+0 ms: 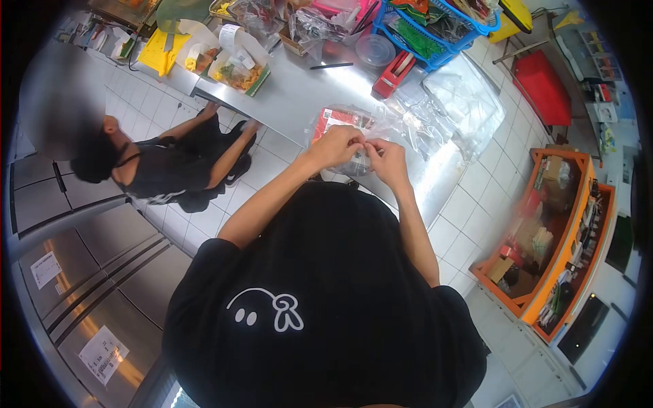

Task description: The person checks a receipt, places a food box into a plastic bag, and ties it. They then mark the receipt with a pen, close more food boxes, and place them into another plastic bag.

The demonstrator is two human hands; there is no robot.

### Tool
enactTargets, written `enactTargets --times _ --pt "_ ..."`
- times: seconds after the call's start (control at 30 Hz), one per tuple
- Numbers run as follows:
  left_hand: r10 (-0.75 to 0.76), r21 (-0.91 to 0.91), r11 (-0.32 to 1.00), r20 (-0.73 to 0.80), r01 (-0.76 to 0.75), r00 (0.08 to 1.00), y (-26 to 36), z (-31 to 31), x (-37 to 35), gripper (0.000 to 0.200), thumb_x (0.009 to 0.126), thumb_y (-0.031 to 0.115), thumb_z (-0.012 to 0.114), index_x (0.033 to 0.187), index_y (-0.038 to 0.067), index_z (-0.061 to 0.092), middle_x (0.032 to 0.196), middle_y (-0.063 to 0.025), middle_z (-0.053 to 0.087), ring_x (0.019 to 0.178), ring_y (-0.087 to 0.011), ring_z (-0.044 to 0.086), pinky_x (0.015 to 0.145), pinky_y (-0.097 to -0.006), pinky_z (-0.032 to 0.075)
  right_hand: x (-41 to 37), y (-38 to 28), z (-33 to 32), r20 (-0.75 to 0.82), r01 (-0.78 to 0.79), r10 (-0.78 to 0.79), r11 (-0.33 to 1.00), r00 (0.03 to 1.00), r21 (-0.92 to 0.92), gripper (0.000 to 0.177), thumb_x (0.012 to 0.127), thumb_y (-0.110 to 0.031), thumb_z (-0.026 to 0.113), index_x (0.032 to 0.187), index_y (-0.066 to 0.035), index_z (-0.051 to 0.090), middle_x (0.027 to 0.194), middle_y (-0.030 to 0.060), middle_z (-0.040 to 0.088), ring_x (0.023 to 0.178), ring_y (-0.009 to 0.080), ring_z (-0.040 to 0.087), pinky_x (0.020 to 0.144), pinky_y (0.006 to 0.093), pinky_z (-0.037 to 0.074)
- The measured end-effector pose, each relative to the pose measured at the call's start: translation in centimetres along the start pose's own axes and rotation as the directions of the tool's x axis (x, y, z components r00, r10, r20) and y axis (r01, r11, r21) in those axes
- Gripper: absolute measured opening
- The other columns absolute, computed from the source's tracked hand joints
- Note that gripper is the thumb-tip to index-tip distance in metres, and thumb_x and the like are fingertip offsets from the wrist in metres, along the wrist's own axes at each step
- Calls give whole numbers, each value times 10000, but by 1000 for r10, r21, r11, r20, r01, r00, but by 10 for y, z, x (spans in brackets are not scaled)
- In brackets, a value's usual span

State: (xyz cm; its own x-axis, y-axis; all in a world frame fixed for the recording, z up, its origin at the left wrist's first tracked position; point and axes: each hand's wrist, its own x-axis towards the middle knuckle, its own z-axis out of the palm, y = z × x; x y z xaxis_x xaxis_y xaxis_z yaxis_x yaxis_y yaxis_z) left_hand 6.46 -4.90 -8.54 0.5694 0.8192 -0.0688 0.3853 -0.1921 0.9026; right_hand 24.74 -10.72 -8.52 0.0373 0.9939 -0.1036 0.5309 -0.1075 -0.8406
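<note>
Though inside clear bag [360,164], red-and-white pack [333,118] visible

No txt legible. Sheets [103,355] w/ print on fridge [139,262], L of table [289,95]: too small to read. Slip [235,42] in food box [257,83], on table's L part: illeg. Red pkt [326,124] by table's near edge: ditto.
</note>
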Motion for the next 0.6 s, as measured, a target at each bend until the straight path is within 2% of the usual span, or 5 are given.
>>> enactTargets --times 0.07,0.17,0.4,0.5,0.6 --pt "248 131 958 66 -255 966 -6 -2 -5 153 872 77 660 987 -20 690 944 -175 701 892 -331 676 781 -393 532 -1 1 -2 95 -144 133 982 987 125 200 914 -128 640 989 23 746 748 151 721 557 215 678 569 341 524" --pt "298 224 923 98 -313 949 -13 0 -5 158 874 94 662 984 -16 689 960 -159 677 923 -334 655 812 -411 526 -2 0 -4 108 -162 148 979 983 126 191 945 -120 642 1015 23 748 752 91 710 519 137 649 497 279 498" --pt "379 352 870 -26 -346 925 -18 19 -1 123 867 121 667 898 3 654 869 -144 600 861 -333 621 788 -440 516 -1 -17 -5 62 -236 231 966 971 103 209 935 -157 641 994 14 745 710 106 704 510 161 649 524 317 516" --pt "296 275 926 -109 -257 949 -19 24 -4 115 855 107 658 890 0 636 870 -159 597 866 -334 610 789 -438 514 2 -12 -1 51 -255 250 960 967 116 200 938 -156 639 994 7 742 696 100 694 509 166 650 512 321 524" --pt "352 445 856 -127 -264 927 -17 37 -3 93 843 58 623 889 -22 610 867 -187 592 893 -360 604 770 -453 500 4 -7 3 55 -216 210 967 976 137 184 946 -137 633 997 4 739 678 97 682 507 164 651 494 317 521"
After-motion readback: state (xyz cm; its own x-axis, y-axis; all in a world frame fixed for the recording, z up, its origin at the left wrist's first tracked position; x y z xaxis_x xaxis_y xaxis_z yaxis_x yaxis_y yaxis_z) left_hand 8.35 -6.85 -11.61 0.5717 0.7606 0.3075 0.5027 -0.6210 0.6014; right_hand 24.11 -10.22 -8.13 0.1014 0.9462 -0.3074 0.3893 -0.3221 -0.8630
